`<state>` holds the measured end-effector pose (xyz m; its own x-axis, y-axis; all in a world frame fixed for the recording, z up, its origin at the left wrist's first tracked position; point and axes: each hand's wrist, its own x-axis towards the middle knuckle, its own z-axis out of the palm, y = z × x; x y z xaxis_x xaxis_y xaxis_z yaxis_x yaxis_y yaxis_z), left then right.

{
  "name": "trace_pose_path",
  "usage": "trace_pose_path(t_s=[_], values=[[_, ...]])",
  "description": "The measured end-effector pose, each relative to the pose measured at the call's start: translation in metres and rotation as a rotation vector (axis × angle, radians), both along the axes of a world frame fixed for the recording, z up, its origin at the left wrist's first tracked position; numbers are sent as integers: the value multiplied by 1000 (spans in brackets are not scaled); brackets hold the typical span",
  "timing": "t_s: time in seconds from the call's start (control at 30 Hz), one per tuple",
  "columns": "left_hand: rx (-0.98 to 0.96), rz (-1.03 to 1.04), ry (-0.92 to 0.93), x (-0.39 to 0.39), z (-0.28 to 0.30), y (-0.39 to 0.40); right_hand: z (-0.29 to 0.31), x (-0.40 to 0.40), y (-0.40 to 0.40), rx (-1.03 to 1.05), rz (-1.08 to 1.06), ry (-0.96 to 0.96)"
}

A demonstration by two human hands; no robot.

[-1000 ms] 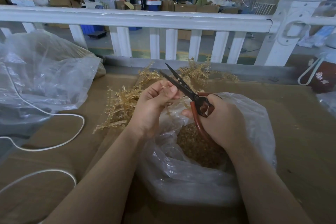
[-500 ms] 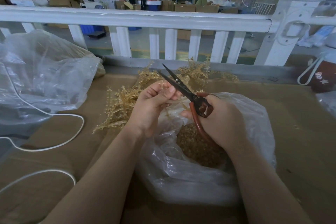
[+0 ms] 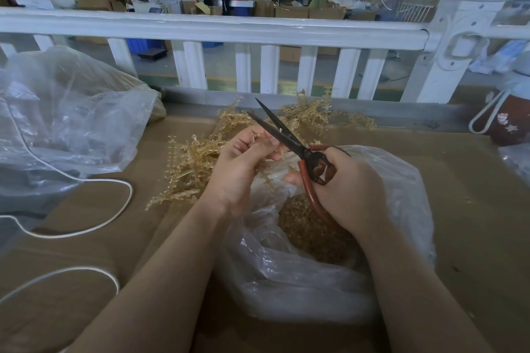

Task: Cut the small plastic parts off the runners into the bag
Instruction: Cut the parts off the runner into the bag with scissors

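Fingers of the left hand (image 3: 239, 169) curl round and pinch a thin amber plastic runner (image 3: 265, 178) studded with small parts, while the fingers of the right hand (image 3: 342, 189) wrap the red-handled black scissors (image 3: 289, 137), whose blades stand parted and point toward 11 o'clock. Both hands work directly above the mouth of a clear plastic bag (image 3: 286, 275), which sits at the centre of the brown cardboard-covered table (image 3: 473, 209) and already holds a deep heap of cut amber parts (image 3: 312, 232). A tangled pile of uncut amber runners (image 3: 200, 157) lies at 11 o'clock from the bag, just beyond the left hand. A second, larger clear plastic bag (image 3: 66, 117) slumps at 9 o'clock, with a white cord (image 3: 114, 209) looping across the table below it. A white railing (image 3: 218, 26) closes the far edge at 12 o'clock.

The step in hand appears to be snipping parts from the held runner. Doing it well likely means keeping the runner over the bag's opening so each part drops inside, closing the blades flush where part meets runner, and holding the left fingertips clear of the blade path. Whether a part sits between the blades just now cannot be told.
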<state>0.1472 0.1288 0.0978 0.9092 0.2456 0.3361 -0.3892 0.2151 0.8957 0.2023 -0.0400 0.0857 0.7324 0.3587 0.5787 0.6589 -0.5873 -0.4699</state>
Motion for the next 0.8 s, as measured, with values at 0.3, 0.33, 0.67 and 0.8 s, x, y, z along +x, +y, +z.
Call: trace_pose_path(t_s=[0.3,0.33,0.67,0.8], values=[[10,-7,-3,0,0,1,1,-2,0,33,13,-29],[11,-7,-2,0,0,1,1,-2,0,35,15,-33],[-30,25,42,0,-2,1,-1,0,0,55,15,9],[-91,7,78,0,-1,-1,1,3,0,177,39,239]])
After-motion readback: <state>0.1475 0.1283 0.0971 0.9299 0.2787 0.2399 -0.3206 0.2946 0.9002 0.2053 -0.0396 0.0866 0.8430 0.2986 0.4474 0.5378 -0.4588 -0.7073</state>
